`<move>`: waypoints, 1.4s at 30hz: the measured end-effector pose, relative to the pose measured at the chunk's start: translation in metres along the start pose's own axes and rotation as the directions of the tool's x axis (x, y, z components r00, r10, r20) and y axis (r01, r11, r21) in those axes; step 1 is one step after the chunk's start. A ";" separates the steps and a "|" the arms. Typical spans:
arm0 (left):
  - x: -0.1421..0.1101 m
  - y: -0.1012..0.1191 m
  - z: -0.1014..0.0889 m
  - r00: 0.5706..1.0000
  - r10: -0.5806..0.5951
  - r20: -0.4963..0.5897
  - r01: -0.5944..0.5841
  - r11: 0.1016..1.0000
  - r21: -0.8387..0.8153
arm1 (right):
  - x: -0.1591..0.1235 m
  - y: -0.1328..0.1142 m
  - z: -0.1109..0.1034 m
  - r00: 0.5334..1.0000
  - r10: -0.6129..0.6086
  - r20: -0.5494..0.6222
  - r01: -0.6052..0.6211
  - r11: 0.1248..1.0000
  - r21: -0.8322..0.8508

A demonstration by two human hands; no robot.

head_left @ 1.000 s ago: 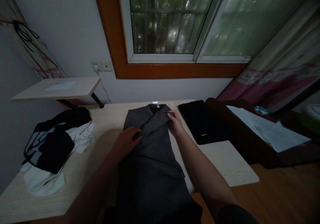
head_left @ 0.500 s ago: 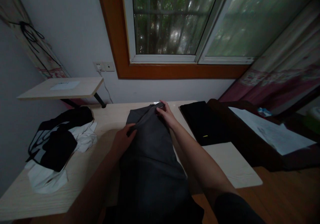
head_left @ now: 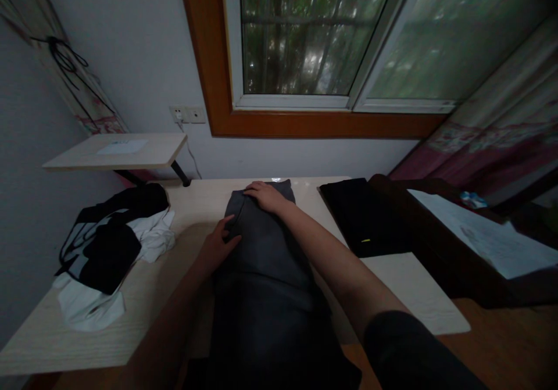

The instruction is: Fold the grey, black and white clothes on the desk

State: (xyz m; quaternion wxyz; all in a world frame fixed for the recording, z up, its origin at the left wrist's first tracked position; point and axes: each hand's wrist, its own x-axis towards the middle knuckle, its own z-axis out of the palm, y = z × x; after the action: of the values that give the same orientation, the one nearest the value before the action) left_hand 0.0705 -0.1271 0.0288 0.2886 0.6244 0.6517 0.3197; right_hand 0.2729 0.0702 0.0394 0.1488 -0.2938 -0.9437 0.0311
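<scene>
A long dark grey garment [head_left: 270, 262] lies lengthwise over the table, its near end running down toward me past the front edge. Its exact kind is hard to make out in the dim light. My right hand [head_left: 267, 197] rests flat on its far end, fingers stretched out to the left. At the garment's left edge is my left hand [head_left: 218, 244], thumb and fingers apart and touching the cloth. A few creases cross the fabric below my hands.
Rumpled black and white clothes [head_left: 108, 256] lie on the table's left [head_left: 52, 343], below a small raised shelf [head_left: 143, 153]. At right lies a folded black garment [head_left: 361, 215]. Beyond it, a dark brown piece of furniture [head_left: 440, 256] bears a paper sheet [head_left: 475, 233].
My right hand has let go of the raised fabric edge and moved left, flattening onto the far end. The cloth there now lies flatter. My left hand has stayed near the left edge.
</scene>
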 end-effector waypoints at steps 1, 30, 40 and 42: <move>-0.001 0.000 -0.001 1.000 -0.003 0.008 0.003 1.000 0.001 | 0.002 -0.002 -0.001 0.999 -0.014 0.036 0.015 0.999 -0.045; -0.027 -0.019 -0.016 0.999 -0.032 -0.009 0.033 0.998 0.056 | 0.030 -0.049 0.008 0.998 0.057 -0.035 -0.058 0.998 -0.010; -0.016 -0.029 -0.012 0.984 0.116 -0.133 -0.106 0.991 0.081 | -0.043 0.002 0.007 0.890 0.381 -0.249 -0.361 0.924 0.123; -0.012 -0.031 -0.010 0.978 0.156 -0.136 -0.140 0.983 0.121 | -0.062 0.011 0.011 0.863 0.440 -0.248 -0.412 0.897 0.161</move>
State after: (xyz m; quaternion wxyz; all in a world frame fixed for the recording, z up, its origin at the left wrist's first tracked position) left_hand 0.0439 -0.1398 0.0112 0.1806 0.6614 0.6393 0.3481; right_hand 0.3237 0.0443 0.0110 0.2840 -0.4885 -0.8221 0.0699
